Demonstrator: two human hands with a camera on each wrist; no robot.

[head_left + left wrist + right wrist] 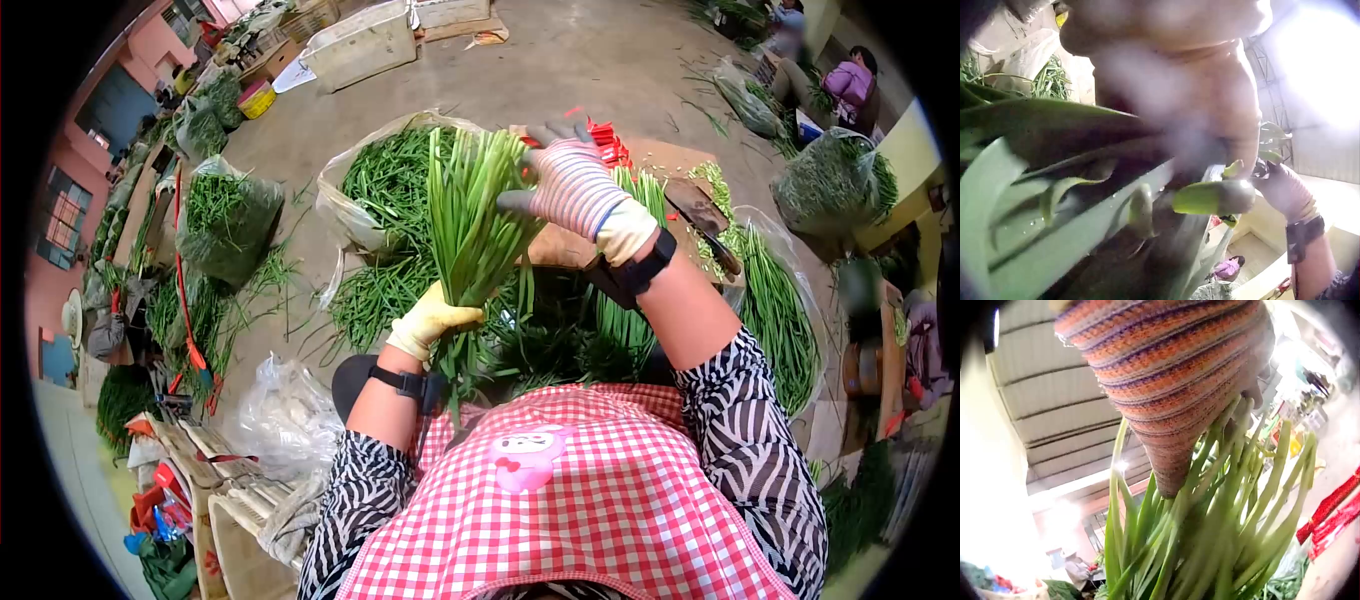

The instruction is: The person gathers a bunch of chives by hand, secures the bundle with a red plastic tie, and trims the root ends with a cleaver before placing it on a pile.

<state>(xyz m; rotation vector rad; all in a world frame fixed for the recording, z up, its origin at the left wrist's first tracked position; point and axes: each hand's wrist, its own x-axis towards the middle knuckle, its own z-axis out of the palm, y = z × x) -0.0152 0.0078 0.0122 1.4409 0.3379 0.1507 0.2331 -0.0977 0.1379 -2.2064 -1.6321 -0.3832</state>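
Note:
My left hand (432, 318), in a yellowish glove, grips a bunch of garlic chives (470, 215) near its lower part. The bunch stands upright in front of the apron, its pale cut ends on top and its leaves hanging below the fist. My right hand (575, 185), in a striped glove with grey fingertips, is at the upper right side of the bunch. Its thumb and fingers are spread and fairly straight, thumb against the stalks. In the right wrist view the striped glove (1172, 381) overlaps the stalk tops. Broad leaves (1072, 219) fill the left wrist view.
An open plastic bag of loose greens (400, 180) lies ahead. Red strips (608, 145) and a knife (722, 252) lie on a board at right, amid pale trimmings (712, 180). More chives (775, 310) lie at far right. A white crate (360, 45) stands farther off; people sit upper right.

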